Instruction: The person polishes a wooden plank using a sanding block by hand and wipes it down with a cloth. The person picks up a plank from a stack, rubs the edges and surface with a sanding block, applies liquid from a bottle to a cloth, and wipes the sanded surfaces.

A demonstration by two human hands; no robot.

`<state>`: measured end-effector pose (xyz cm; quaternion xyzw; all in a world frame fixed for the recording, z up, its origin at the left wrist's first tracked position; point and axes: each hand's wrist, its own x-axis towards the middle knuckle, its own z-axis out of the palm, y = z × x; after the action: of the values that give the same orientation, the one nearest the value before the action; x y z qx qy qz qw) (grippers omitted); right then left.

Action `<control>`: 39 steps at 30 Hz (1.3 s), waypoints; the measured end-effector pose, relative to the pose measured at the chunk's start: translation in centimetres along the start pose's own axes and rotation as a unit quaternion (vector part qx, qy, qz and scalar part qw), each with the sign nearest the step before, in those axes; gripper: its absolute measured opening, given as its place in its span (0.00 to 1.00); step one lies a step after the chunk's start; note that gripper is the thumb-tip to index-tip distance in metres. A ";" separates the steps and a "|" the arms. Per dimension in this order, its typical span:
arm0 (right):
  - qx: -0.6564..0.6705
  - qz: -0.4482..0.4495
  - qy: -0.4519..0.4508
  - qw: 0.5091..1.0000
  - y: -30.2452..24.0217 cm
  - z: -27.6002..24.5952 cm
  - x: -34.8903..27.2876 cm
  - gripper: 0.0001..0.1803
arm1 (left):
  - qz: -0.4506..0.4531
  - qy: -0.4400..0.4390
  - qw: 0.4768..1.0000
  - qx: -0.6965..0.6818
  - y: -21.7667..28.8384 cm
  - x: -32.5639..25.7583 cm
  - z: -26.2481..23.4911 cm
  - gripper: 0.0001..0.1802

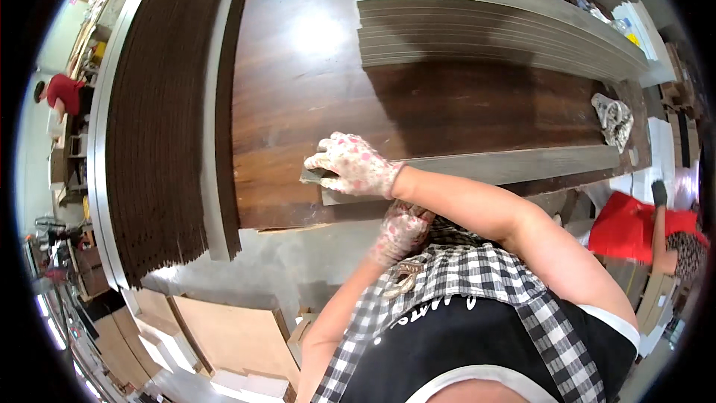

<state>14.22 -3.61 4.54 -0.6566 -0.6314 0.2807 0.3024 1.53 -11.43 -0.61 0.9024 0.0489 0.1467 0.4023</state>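
Head view. Right hand (354, 166), in a pink-spotted glove, lies centre frame, fingers spread and curled over the left end of a long grey plank (492, 166), pressing it down rather than pinching it. The plank runs from centre to the right of the frame across a dark wood table (298, 89).

Left hand (401, 230), same glove, sits just below the right at the table's near edge, partly hidden by the right forearm; cannot tell whether it grips anything.

Stack of grey planks (507, 37) at upper right, well apart. Dark plank pile (156, 119) along the left. Crumpled rag (614, 119) by the plank's far end.

Judgement: hold the end flat, keep the plank parallel to the table edge, and support its length so it doesn't flex.
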 end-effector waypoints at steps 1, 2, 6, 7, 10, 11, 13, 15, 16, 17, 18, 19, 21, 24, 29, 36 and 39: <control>0.016 0.005 0.021 1.000 0.7 -1.1 -1.7 0.17 | 0.003 -0.034 0.999 -0.015 -0.2 0.0 0.5 0.17; 0.032 0.012 0.045 0.998 1.4 -2.3 -3.6 0.17 | 0.008 -0.072 0.997 -0.030 -0.3 -0.1 0.9 0.16; -0.006 0.059 0.046 0.997 8.1 -9.5 -15.8 0.21 | 0.078 0.037 0.996 0.015 2.2 4.8 3.2 0.17; -0.031 0.079 0.039 0.996 9.6 -11.3 -19.4 0.22 | 0.082 0.068 0.994 0.018 2.8 5.5 4.2 0.17; -0.082 0.145 0.049 0.985 14.0 -17.0 -28.7 0.22 | 0.067 0.049 0.993 0.085 1.6 4.9 6.2 0.20; -0.106 0.186 0.045 0.976 14.7 -18.9 -31.3 0.22 | 0.059 0.057 0.990 0.113 1.7 4.6 6.5 0.22; -0.145 0.257 0.035 0.955 16.1 -22.1 -36.3 0.21 | 0.025 0.074 0.984 0.159 1.7 3.5 6.6 0.23; -0.169 0.305 0.051 0.936 16.6 -25.1 -40.5 0.20 | -0.006 0.084 0.978 0.193 2.2 2.8 5.4 0.21; -0.189 0.337 0.062 0.920 16.8 -26.7 -42.6 0.20 | -0.003 0.112 0.974 0.196 1.5 2.1 5.3 0.19; -0.193 0.358 0.059 0.912 17.7 -28.5 -44.9 0.21 | -0.009 0.126 0.970 0.209 1.8 2.1 4.9 0.18; -0.179 0.376 0.067 0.907 18.2 -30.1 -46.6 0.22 | -0.019 0.139 0.964 0.225 1.7 1.5 4.5 0.17; -0.165 0.393 0.075 0.901 18.7 -31.4 -48.2 0.23 | -0.030 0.152 0.958 0.240 1.6 0.9 4.2 0.17; -0.108 0.434 0.078 0.891 20.2 -33.8 -51.7 0.21 | -0.030 0.151 0.954 0.258 1.5 0.4 3.3 0.17; -0.210 0.473 0.082 0.852 21.8 -36.2 -55.4 0.20 | -0.013 0.167 0.952 0.255 1.1 0.0 2.2 0.20; -0.357 0.433 0.196 0.805 17.9 -34.0 -53.7 0.19 | -0.044 0.086 0.965 0.245 3.9 3.0 0.6 0.31; -0.202 0.279 0.408 0.846 12.2 -19.8 -44.1 0.21 | 0.062 -0.098 0.968 0.224 1.4 7.4 1.6 0.50; -0.126 0.218 0.498 0.830 8.2 -17.8 -40.3 0.23 | 0.087 -0.095 0.969 0.209 1.6 6.1 -1.8 0.48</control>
<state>31.14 -44.74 9.58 -0.8603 -0.2660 -0.1079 0.4212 6.78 -9.99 3.10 0.9770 -0.0391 0.0812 0.1935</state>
